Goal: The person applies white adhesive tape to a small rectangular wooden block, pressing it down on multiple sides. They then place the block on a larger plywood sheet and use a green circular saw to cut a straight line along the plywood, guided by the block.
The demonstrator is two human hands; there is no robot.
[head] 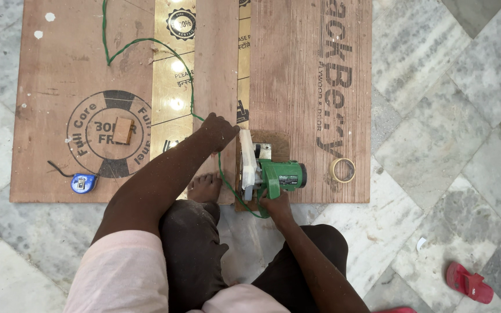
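A green hand-held circular saw (273, 174) sits at the near edge of a plywood sheet (308, 87) on the floor. My right hand (275, 203) grips the saw's handle from behind. My left hand (218, 132) presses down on a narrow plywood strip (215, 64) just left of the saw, fingers curled. A glossy gold laminate sheet (172, 81) lies under the strip. The saw's green cord (146, 42) runs across the boards and down past my bare foot (204, 186), which rests on the strip's near end.
A second plywood sheet (59, 69) lies at left with a small wood block (123, 130) on it and a blue tape measure (82, 183) at its near edge. A roll of tape (342, 170) sits right of the saw. A red sandal (469, 282) lies on the marble floor (436, 145).
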